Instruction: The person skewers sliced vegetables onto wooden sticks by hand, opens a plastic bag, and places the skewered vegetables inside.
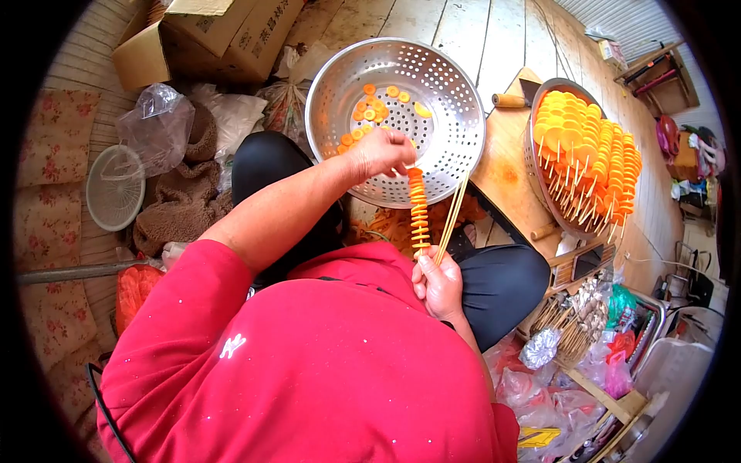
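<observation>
My right hand [440,284] is closed round the lower end of a skewer of carrot slices [418,207] and several bare bamboo sticks [454,217] that fan upward beside it. The slices are threaded in a spaced column. At the skewer's top end, my left hand [384,153] has its fingers pinched together, right by the uppermost slice; whether a separate slice is between the fingertips is hidden. Beneath that hand stands a perforated metal colander [454,92], with loose orange carrot slices [369,108] scattered on its bottom.
To the right, a metal bowl [529,147] piled with finished carrot skewers [590,154] rests by a wooden board [502,166] with a wooden-handled knife [509,101]. A cardboard box [224,38] and white plastic basket [116,189] are at left. Bagged sticks [567,328] lie lower right.
</observation>
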A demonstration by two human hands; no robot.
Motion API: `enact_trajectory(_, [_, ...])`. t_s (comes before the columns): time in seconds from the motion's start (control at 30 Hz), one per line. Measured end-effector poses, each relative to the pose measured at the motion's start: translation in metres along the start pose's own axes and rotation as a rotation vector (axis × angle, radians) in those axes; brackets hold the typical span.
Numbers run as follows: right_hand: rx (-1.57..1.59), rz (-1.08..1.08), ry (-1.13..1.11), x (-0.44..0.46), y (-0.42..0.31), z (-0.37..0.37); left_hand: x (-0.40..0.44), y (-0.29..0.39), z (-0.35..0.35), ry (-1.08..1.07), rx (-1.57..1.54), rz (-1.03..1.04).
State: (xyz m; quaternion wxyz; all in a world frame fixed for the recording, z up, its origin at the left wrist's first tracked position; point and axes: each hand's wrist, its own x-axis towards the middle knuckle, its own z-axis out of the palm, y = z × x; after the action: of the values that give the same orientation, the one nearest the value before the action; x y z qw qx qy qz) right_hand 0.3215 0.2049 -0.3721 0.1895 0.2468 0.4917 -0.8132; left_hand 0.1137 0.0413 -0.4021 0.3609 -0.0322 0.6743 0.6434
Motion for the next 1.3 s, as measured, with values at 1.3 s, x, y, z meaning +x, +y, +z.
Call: enact_trajectory(1.3, [-0.048, 0.03, -0.062, 0.001, -0.002, 0.004, 0.013, 0.013, -0.022, 0.166, -0.305, -0.091])
